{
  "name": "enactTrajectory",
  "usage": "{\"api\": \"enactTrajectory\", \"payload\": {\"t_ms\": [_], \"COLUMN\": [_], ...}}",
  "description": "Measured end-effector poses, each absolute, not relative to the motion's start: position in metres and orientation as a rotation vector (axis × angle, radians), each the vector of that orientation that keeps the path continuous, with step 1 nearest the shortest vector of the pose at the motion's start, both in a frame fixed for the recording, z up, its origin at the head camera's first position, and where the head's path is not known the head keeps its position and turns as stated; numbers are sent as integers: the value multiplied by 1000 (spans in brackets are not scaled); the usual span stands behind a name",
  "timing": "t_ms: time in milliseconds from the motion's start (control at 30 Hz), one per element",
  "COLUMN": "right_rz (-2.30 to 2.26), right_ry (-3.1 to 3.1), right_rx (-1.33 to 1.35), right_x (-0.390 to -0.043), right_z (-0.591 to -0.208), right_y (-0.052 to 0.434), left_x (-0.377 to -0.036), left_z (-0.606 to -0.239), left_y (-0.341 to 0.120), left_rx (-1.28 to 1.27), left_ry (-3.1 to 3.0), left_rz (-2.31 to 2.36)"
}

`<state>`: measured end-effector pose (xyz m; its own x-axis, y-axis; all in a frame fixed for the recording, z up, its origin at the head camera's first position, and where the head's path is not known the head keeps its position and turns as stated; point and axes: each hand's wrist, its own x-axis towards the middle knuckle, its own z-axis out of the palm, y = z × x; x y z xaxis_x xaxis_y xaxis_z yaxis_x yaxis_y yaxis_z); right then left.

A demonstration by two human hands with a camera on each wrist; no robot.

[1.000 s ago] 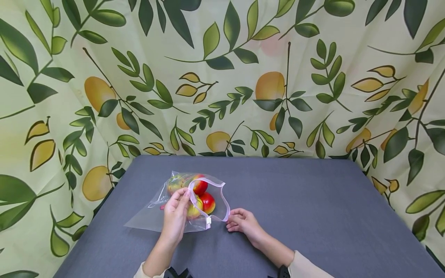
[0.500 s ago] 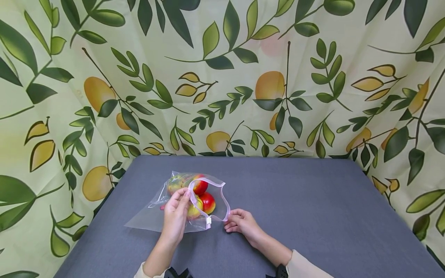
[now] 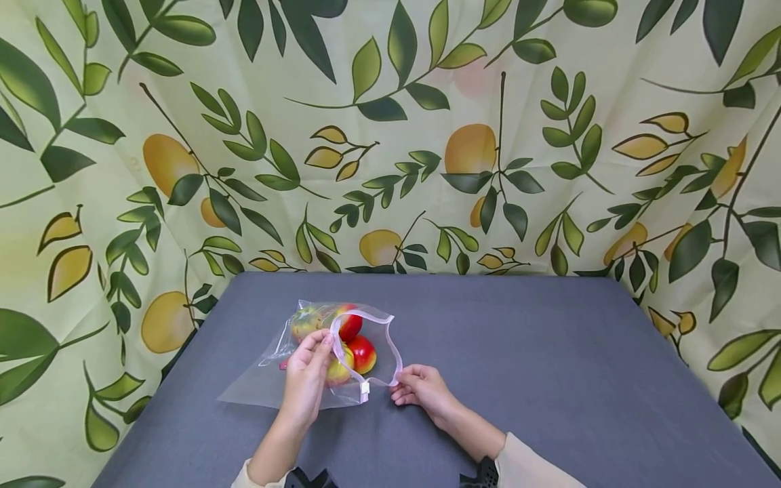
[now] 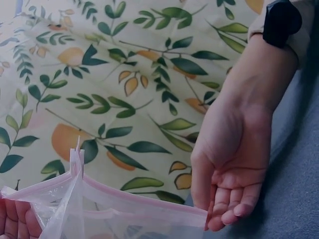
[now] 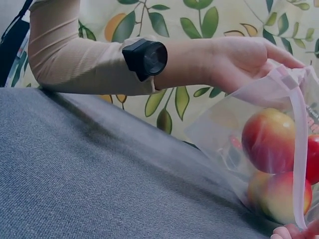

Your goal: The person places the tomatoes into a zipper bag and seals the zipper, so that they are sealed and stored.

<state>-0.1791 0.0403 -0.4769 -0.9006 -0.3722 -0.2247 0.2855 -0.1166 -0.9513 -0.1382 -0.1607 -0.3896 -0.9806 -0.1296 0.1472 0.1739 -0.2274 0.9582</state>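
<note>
A clear zip bag [image 3: 256, 383] with a pale pink rim lies on its side, its mouth spread toward the right. Inside are several round red-and-yellow fruits [image 3: 364, 355], seen closer through the plastic as a fruit [image 5: 269, 141] in the right wrist view; their exact kind is unclear. My left hand [image 3: 307, 379] pinches the upper layer of the rim between thumb and fingers. At the right end of the mouth, my right hand [image 3: 427, 392] pinches the rim's edge, also visible as a hand [image 4: 232, 164] in the left wrist view. A white slider [image 3: 365, 390] sits on the near rim.
A grey cloth-covered table [image 3: 518, 352] lies under the bag and both hands. Behind it hangs a curtain [image 3: 421, 203] printed with leaves and fruit. A small pink spot [image 3: 283, 364] shows at the bag beside the left hand.
My right hand has shifted slightly left, still pinching the rim. The left hand keeps its grip, and the whole head view has drifted a little.
</note>
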Motion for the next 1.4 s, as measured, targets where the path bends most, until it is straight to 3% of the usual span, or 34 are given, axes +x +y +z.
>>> {"api": "enactTrajectory", "payload": {"t_ms": [1400], "right_rz": [-2089], "right_ry": [1875], "right_rx": [-12], "right_x": [-189], "right_z": [-479], "right_y": [54], "left_x": [-139], "left_z": [-423], "left_y": [-125], "left_rx": [-85], "left_ry": [-2243], "left_rz": [-2102]}}
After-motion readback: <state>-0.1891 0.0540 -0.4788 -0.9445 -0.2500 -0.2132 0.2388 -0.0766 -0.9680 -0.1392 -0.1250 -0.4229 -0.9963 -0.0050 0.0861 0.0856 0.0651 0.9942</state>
